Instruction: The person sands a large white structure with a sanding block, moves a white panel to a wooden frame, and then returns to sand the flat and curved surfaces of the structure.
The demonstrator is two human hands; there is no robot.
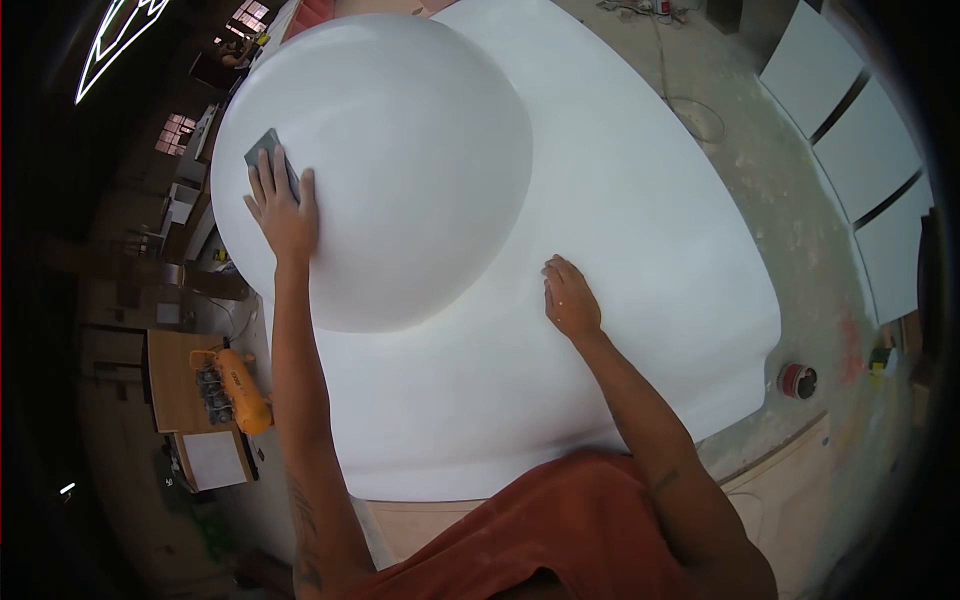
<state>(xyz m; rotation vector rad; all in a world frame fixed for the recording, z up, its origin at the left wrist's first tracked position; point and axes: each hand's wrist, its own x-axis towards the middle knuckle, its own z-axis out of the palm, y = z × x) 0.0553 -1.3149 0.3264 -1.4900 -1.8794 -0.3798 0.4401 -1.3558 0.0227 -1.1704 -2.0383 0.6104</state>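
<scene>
A big white dome [420,150] rises from a broad, smooth white panel [640,230]. On the dome's left side my left hand [285,215] presses a dark grey sheet of sandpaper [264,146] against the curved surface, fingers over it and thumb along its edge. Part of the sheet is hidden under the fingers. My right hand [572,298] rests on the panel, right of the dome, with its fingers close together and slightly bent; I see nothing in it.
On the left an orange air compressor [242,390] stands by a wooden cabinet [180,365]. An open tin [798,381] sits on the floor by the panel's right edge. White boards [868,150] lie farther right. A cable [690,105] runs along the floor.
</scene>
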